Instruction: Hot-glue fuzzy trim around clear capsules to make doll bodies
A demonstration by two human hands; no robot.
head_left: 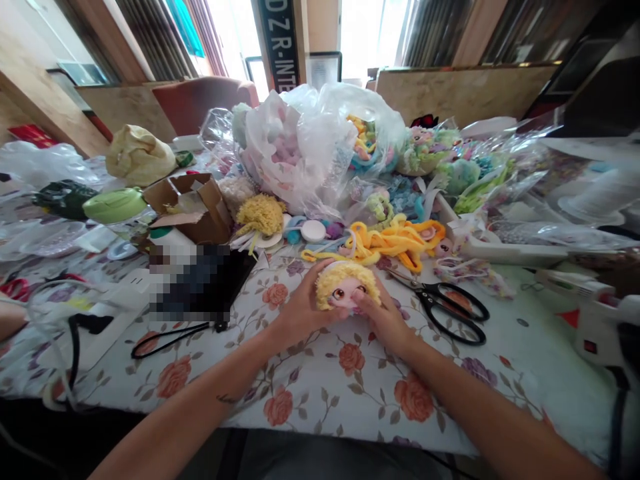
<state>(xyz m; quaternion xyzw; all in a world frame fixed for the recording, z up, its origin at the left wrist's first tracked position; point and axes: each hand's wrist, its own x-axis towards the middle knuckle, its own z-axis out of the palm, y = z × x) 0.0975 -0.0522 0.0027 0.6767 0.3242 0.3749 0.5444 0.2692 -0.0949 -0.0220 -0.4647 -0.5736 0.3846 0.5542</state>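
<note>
Fingers (369,305) of left hand (299,308) and right hand (391,321): wrapped around one item. Tabletop (327,397), floral: crowded. Cords (386,241), yellow: readily snagged by reaching. Scissors (425,290), near right hand: skin could be nicked by slipping. Doll head (349,280), held between hands over tabletop: face (349,297) could be dented by thumb pressure.

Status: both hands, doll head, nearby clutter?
Left hand and right hand holding doll head. Yellow-haired, face toward camera. Scissors beside right hand, yellow strands just beyond.
</note>
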